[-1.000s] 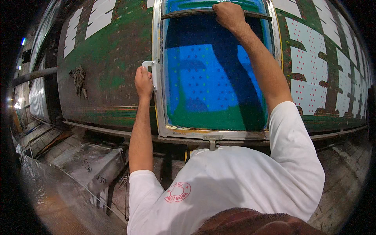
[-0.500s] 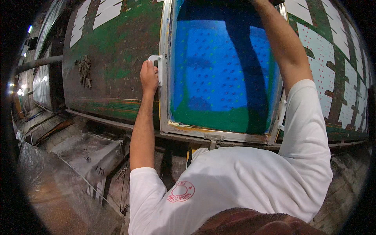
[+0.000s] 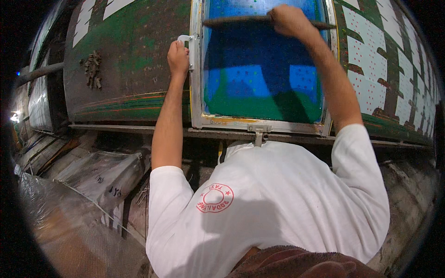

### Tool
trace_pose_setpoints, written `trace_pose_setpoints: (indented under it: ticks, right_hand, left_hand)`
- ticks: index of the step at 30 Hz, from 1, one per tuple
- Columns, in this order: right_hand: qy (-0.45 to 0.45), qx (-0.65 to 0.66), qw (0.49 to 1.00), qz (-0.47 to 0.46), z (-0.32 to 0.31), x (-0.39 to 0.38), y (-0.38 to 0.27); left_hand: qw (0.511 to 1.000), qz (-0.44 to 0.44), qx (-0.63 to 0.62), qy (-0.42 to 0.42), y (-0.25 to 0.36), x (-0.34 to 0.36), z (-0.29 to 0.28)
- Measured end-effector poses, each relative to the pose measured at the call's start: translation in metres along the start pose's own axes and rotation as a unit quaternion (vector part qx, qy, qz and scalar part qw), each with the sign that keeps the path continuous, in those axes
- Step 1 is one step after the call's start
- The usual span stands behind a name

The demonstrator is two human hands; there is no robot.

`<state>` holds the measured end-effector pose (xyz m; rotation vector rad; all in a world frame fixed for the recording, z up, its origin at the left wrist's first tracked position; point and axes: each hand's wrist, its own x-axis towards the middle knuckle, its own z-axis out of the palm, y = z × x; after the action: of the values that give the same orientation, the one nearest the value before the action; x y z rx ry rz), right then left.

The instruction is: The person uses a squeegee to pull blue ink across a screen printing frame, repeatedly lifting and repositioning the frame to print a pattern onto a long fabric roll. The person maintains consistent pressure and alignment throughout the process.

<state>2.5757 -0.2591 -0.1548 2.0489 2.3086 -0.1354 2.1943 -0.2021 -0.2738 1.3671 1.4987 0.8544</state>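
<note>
A screen-printing frame (image 3: 196,99) with pale metal bars lies in front of me on a long table. Its mesh (image 3: 301,76) is blue, with small dots and a green band along the near end. My left hand (image 3: 178,59) is closed around the white handle (image 3: 192,54) on the frame's left side. Across the far part of the mesh lies a long dark squeegee (image 3: 236,21), reaching nearly from bar to bar. My right hand (image 3: 291,21) grips it from above, right of its middle. Shadows of the squeegee and my arm fall on the mesh.
White panels with red dots (image 3: 368,60) lie on the table (image 3: 134,55) to the right; plain white pieces sit at far left. A clump of dark scraps (image 3: 92,69) rests left of the frame. Clear plastic sheeting (image 3: 69,217) covers something at lower left.
My right hand has come nearer along the mesh, bringing the squeegee into full view. My left hand stays on the handle. The frame and table appear higher in the picture.
</note>
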Motion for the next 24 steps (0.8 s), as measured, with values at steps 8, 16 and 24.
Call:
trace_pose_setpoints:
  ticks: [8,16,24]
  right_hand:
    - [-0.087,0.048,0.994,0.043,-0.001,-0.175,-0.123]
    - [-0.013,0.039,0.996,0.081,0.004,-0.240,-0.174]
    - [-0.061,0.040,0.993,0.090,-0.002,-0.250,-0.178]
  left_hand:
    - [0.990,0.091,0.101,0.034,0.003,0.001,0.003]
    - [0.992,0.074,0.101,0.026,0.013,-0.003,0.006]
    - [0.991,0.067,0.113,0.019,0.013,-0.008,0.001]
